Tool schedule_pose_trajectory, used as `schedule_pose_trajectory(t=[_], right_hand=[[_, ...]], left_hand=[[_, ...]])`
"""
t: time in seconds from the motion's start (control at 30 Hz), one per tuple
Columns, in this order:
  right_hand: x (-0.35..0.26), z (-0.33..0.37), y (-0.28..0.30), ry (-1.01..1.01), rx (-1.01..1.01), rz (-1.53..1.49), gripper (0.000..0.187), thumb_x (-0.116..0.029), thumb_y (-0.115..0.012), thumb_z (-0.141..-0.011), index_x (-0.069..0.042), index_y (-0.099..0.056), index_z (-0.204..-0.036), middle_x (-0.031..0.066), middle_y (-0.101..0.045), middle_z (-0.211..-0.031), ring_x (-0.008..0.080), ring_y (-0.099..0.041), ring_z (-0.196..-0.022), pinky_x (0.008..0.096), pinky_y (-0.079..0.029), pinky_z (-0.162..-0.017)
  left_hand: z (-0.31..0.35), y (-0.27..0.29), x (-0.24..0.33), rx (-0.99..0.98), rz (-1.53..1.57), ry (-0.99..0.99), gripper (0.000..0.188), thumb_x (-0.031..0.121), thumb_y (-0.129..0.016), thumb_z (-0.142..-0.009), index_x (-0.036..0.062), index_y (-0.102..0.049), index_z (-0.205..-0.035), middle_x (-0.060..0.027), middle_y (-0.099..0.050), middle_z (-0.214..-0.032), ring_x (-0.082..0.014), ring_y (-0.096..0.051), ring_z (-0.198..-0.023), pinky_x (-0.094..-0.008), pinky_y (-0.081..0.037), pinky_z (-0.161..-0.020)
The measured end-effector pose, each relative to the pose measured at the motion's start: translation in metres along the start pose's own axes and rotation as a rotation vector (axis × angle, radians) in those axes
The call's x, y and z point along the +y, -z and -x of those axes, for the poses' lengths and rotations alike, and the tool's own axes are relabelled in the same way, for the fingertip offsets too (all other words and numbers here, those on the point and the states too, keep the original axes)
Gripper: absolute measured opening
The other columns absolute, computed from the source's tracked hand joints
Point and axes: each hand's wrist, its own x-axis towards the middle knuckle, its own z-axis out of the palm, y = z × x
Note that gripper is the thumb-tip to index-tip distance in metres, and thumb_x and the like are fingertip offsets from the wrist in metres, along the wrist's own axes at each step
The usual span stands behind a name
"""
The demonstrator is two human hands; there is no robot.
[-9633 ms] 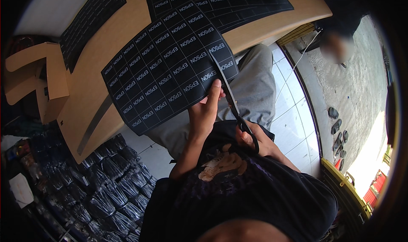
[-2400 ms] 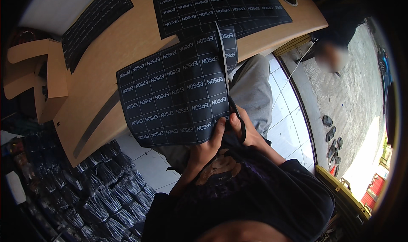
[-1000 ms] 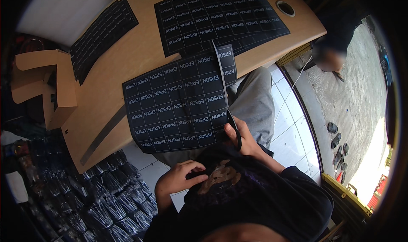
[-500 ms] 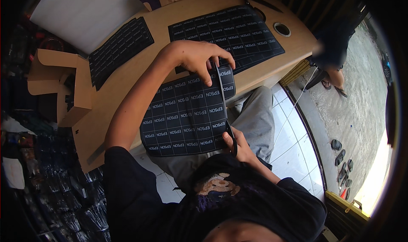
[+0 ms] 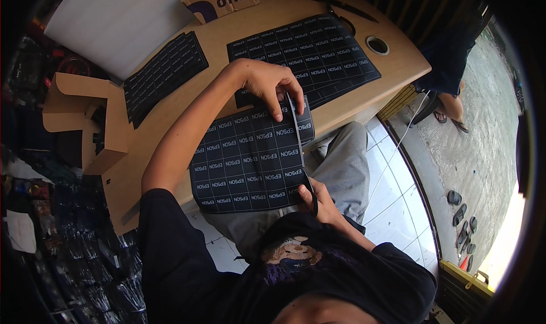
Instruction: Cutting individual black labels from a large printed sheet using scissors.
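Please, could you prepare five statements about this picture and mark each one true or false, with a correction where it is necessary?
1. The left hand touches the upper part of a black sheet. True.
2. The right hand is empty. False: the right hand holds scissors by the black handle.
3. An open cardboard box is on the person's left. True.
4. The sheet at the hands is plain white. False: it is black, with pale grid lines and printing.
5. Another person is touching the sheet. False: the other person is away to the right, beyond the desk.
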Motion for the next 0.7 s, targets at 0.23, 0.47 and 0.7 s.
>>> schedule_pose_trajectory(t=[0.23,0.47,0.7], right_hand=[[-0.004,0.001,-0.001,-0.055,-0.01,-0.035,0.043,-0.04,-0.046,-0.094,0.002,-0.051,-0.103,-0.0053,-0.042,-0.06,0.0037,-0.037,-0.054,0.0204,-0.029,-0.048],[0.018,0.015,0.016,0.039,-0.031,-0.13,0.045,-0.049,-0.053,-0.088,-0.005,-0.046,-0.085,-0.0041,-0.043,-0.061,0.0044,-0.039,-0.054,0.0211,-0.031,-0.048],[0.012,0.025,0.028,0.001,0.048,-0.154,0.047,-0.051,-0.056,-0.085,-0.007,-0.042,-0.083,-0.0029,-0.042,-0.058,0.0064,-0.04,-0.049,0.0225,-0.032,-0.044]], left_hand=[[0.0,0.005,-0.006,-0.006,0.005,0.02,0.043,0.008,-0.079,-0.06,0.0108,-0.067,-0.101,0.0023,-0.065,-0.098,-0.005,-0.037,-0.055,-0.0208,-0.036,-0.054],[0.041,0.029,-0.011,0.195,-0.015,0.068,0.041,0.006,-0.078,-0.062,0.0098,-0.067,-0.101,0.004,-0.063,-0.087,-0.0042,-0.043,-0.059,-0.0193,-0.037,-0.054],[0.117,0.063,-0.054,0.651,-0.312,0.287,0.04,0.002,-0.076,-0.064,0.0082,-0.066,-0.102,0.0034,-0.053,-0.07,-0.0063,-0.045,-0.064,-0.0218,-0.038,-0.059]])
